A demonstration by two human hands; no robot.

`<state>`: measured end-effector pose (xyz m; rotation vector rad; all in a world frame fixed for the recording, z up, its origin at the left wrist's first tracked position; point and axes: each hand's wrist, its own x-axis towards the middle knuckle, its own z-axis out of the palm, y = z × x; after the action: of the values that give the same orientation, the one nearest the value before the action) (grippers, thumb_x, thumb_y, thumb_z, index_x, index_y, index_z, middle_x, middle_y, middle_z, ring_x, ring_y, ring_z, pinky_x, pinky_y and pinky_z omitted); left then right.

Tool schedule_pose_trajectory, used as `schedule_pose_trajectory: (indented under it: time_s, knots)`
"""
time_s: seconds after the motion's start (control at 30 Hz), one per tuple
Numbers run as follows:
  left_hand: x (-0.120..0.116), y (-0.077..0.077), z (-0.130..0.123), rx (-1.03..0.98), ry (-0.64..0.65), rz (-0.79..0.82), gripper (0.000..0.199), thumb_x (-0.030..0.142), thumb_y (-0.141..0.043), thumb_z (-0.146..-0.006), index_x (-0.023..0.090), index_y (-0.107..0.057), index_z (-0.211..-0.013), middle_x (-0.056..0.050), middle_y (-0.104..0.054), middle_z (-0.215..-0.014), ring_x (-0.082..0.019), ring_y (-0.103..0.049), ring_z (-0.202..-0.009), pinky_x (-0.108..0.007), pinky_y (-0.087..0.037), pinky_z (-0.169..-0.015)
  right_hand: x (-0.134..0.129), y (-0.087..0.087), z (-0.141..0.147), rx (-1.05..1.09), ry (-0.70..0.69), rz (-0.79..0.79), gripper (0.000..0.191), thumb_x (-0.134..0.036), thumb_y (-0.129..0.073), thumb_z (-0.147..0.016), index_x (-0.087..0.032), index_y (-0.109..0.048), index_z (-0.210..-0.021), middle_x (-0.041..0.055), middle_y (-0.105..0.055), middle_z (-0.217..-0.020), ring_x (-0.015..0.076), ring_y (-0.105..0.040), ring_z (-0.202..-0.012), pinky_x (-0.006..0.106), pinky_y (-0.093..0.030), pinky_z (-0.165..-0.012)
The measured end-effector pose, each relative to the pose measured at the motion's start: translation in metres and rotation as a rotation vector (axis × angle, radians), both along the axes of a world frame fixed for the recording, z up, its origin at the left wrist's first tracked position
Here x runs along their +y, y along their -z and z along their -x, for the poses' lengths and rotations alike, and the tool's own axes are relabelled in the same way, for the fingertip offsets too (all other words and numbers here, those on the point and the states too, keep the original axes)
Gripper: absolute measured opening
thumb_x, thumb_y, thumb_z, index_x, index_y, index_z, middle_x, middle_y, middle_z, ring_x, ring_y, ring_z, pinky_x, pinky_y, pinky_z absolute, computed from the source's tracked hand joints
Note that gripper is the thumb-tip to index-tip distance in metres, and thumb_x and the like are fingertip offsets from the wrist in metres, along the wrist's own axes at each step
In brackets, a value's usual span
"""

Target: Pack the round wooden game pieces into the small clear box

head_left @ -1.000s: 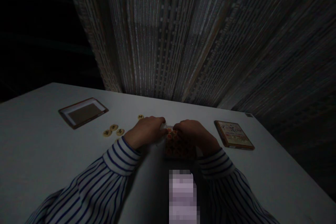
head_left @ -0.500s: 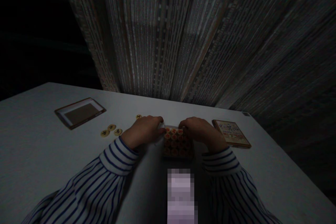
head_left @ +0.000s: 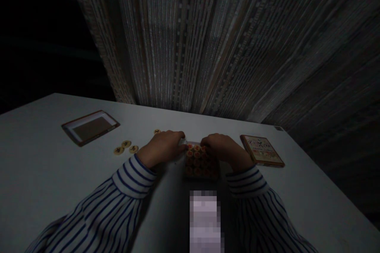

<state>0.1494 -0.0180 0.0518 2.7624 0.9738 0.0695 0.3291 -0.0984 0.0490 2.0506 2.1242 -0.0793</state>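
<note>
A small box (head_left: 218,174) filled with rows of round wooden pieces (head_left: 197,163) marked in red lies on the table in front of me. My left hand (head_left: 164,146) is at its far left corner, thumb and fingers bent round the edge. At the far right corner, my right hand (head_left: 224,148) has its fingertips over the piece at the end of the far row, partly covering it. Shadow dims the near rows. A loose piece (head_left: 157,131) with a dark mark lies just beyond my left hand.
Loose round pieces (head_left: 126,144) lie left of my left hand on the white table (head_left: 74,182). An open tray-like lid (head_left: 92,127) is farther left. At the right lies a flat printed box (head_left: 263,150). A striped curtain (head_left: 190,39) hangs behind the table.
My right hand has shifted slightly left, and its fingertips now cover more of the far row's right-hand piece. My left hand has hardly moved.
</note>
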Motion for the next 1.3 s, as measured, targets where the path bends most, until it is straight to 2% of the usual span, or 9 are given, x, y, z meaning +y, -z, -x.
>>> schedule_pose_trajectory:
  time_s: [0.27, 0.47, 0.63, 0.77, 0.9, 1.0, 1.1, 1.2, 1.3]
  knots:
    - [0.000, 0.000, 0.001, 0.001, 0.008, -0.014, 0.039, 0.041, -0.044, -0.082, 0.017, -0.058, -0.110, -0.012, -0.069, -0.090, -0.027, -0.063, -0.085, -0.037, -0.045, -0.073, 0.001, 0.001, -0.001, 0.005, 0.015, 0.041, 0.030, -0.019, -0.041, -0.083, -0.023, -0.061, -0.104, 0.0080, -0.065, -0.101, 0.0210, -0.059, -0.092, 0.030, -0.042, -0.070]
    - [0.000, -0.002, 0.001, -0.004, -0.017, 0.009, 0.037, 0.037, -0.044, -0.082, 0.019, -0.056, -0.112, -0.011, -0.069, -0.094, -0.025, -0.063, -0.086, -0.034, -0.044, -0.073, -0.003, -0.010, -0.004, 0.024, 0.021, -0.043, 0.029, -0.018, -0.044, -0.082, -0.022, -0.059, -0.106, 0.0072, -0.064, -0.103, 0.0210, -0.057, -0.096, 0.029, -0.041, -0.074]
    - [0.001, -0.008, 0.003, -0.063, -0.059, -0.058, 0.031, 0.028, -0.038, -0.084, 0.020, -0.063, -0.100, -0.009, -0.068, -0.095, -0.023, -0.062, -0.085, -0.030, -0.043, -0.070, -0.012, -0.034, -0.002, 0.036, 0.075, -0.234, 0.028, -0.019, -0.040, -0.085, -0.020, -0.059, -0.105, 0.0063, -0.064, -0.104, 0.0190, -0.057, -0.094, 0.028, -0.040, -0.076]
    - [-0.002, -0.024, 0.009, -0.188, -0.056, -0.102, 0.029, 0.029, -0.037, -0.085, 0.020, -0.064, -0.089, -0.007, -0.069, -0.087, -0.021, -0.062, -0.079, -0.029, -0.042, -0.067, -0.026, -0.051, 0.003, 0.089, 0.081, -0.449, 0.029, -0.025, -0.037, -0.088, -0.019, -0.060, -0.105, 0.0055, -0.064, -0.104, 0.0186, -0.058, -0.094, 0.028, -0.041, -0.077]
    - [-0.010, -0.041, 0.017, -0.309, -0.077, -0.108, 0.029, 0.034, -0.038, -0.085, 0.019, -0.063, -0.088, -0.006, -0.069, -0.087, -0.021, -0.062, -0.078, -0.027, -0.042, -0.064, -0.047, -0.056, 0.008, 0.175, 0.091, -0.559, 0.032, -0.025, -0.036, -0.089, -0.017, -0.059, -0.109, 0.0065, -0.064, -0.108, 0.0174, -0.058, -0.098, 0.029, -0.041, -0.085]
    - [-0.020, -0.047, 0.025, -0.378, -0.093, -0.078, 0.030, 0.037, -0.038, -0.085, 0.018, -0.062, -0.087, -0.005, -0.069, -0.085, -0.020, -0.062, -0.078, -0.026, -0.042, -0.064, -0.065, -0.051, 0.010, 0.230, 0.119, -0.572, 0.032, -0.025, -0.037, -0.089, -0.017, -0.060, -0.109, 0.0060, -0.065, -0.108, 0.0165, -0.058, -0.099, 0.029, -0.041, -0.088]
    - [-0.033, -0.040, 0.036, -0.385, -0.117, -0.038, 0.031, 0.036, -0.036, -0.086, 0.018, -0.061, -0.086, -0.004, -0.069, -0.076, -0.019, -0.063, -0.074, -0.027, -0.043, -0.064, -0.082, -0.036, 0.008, 0.261, 0.163, -0.523, 0.031, -0.026, -0.037, -0.089, -0.018, -0.062, -0.104, 0.0063, -0.067, -0.103, 0.0175, -0.060, -0.093, 0.030, -0.043, -0.084]
    - [-0.050, -0.021, 0.046, -0.434, -0.141, 0.000, 0.029, 0.033, -0.036, -0.087, 0.020, -0.061, -0.094, -0.004, -0.069, -0.090, -0.020, -0.063, -0.084, -0.028, -0.046, -0.070, -0.094, -0.014, 0.005, 0.334, 0.200, -0.504, 0.030, -0.025, -0.037, -0.088, -0.016, -0.062, -0.102, 0.0074, -0.067, -0.101, 0.0177, -0.060, -0.094, 0.030, -0.044, -0.084]
    - [-0.067, 0.005, 0.049, -0.447, -0.155, 0.042, 0.030, 0.030, -0.036, -0.087, 0.018, -0.059, -0.101, -0.007, -0.068, -0.099, -0.020, -0.062, -0.090, -0.031, -0.047, -0.078, -0.100, 0.012, 0.004, 0.412, 0.217, -0.573, 0.030, -0.025, -0.040, -0.086, -0.013, -0.059, -0.106, 0.0101, -0.065, -0.104, 0.0180, -0.059, -0.095, 0.031, -0.045, -0.085]
